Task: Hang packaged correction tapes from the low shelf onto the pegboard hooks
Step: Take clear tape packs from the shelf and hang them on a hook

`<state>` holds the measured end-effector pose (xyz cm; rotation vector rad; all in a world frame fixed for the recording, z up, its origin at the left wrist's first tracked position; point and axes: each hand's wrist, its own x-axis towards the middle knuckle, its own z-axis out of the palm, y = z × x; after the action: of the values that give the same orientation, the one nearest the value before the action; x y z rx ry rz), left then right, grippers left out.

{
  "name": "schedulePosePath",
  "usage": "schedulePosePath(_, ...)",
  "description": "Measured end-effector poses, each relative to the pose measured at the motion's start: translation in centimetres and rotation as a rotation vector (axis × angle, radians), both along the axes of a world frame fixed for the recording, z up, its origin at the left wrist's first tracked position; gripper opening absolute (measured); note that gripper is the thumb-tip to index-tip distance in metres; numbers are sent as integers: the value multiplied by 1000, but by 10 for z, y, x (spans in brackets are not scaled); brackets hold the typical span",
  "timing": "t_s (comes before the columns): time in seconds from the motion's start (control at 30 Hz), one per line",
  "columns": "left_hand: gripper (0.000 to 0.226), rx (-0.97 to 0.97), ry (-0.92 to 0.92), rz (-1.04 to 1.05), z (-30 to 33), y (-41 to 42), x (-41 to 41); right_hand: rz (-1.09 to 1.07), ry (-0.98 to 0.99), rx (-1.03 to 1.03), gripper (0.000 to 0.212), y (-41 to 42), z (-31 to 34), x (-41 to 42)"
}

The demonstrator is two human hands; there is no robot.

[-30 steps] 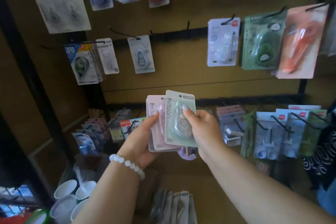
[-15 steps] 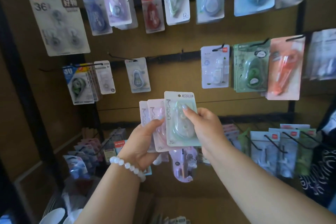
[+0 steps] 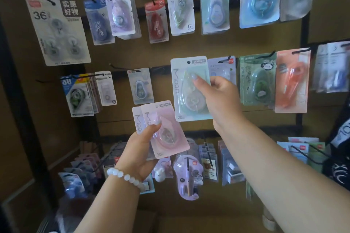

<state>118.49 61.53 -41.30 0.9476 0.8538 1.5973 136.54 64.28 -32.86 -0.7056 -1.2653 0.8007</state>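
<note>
My right hand [image 3: 217,98] grips a mint green correction tape pack [image 3: 186,89] and holds it up against the pegboard's middle row, its hang hole near the black rail. Lower and to the left, my left hand [image 3: 141,149] holds a pink correction tape pack [image 3: 166,130] with a white pack [image 3: 136,119] behind it. A bare black hook [image 3: 121,67] juts out left of the green pack, by a small grey-blue pack [image 3: 140,87].
The brown pegboard [image 3: 117,53] carries rows of hung packs: a large three-pack card [image 3: 56,32] at upper left, green [image 3: 257,79] and orange [image 3: 291,83] packs at right. Long hooks stick out toward me. More packs fill the bottom row [image 3: 208,164]. A black post [image 3: 24,109] stands left.
My right hand has lifted the green pack off the stack, up and right to the middle row. My left hand stays lower with the pink and white packs. The view tilted upward.
</note>
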Motion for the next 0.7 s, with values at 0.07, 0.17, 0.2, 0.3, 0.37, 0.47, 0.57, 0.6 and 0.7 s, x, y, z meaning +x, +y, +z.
schedulePosePath(0.07,52,13,11,-12,-1,1,0,-15,-15,-3,28,2,2,-2)
schedulePosePath(0.17,47,31,21,-30,0,1,0,-43,-27,-3,32,7,2,-4)
schedulePosePath(0.2,49,38,24,-37,0,0,0,-50,-31,-6,32,9,2,-5)
schedulePosePath(0.3,54,56,36,-46,0,0,0,-69,-50,0,32,14,5,-6)
schedulePosePath(0.37,52,60,40,-53,-1,0,0,-80,-60,3,32,17,7,-7)
schedulePosePath(0.47,50,60,32,-52,-3,0,-1,-88,-71,-9,31,23,5,-9)
schedulePosePath(0.57,55,53,28,-47,-5,1,-3,-115,-98,-32,33,32,1,-12)
schedulePosePath(0.6,56,51,25,-46,-6,1,-3,-128,-111,-42,32,36,1,-14)
schedulePosePath(0.7,49,43,25,-27,-9,2,-7,-169,-146,-91,29,52,7,-21)
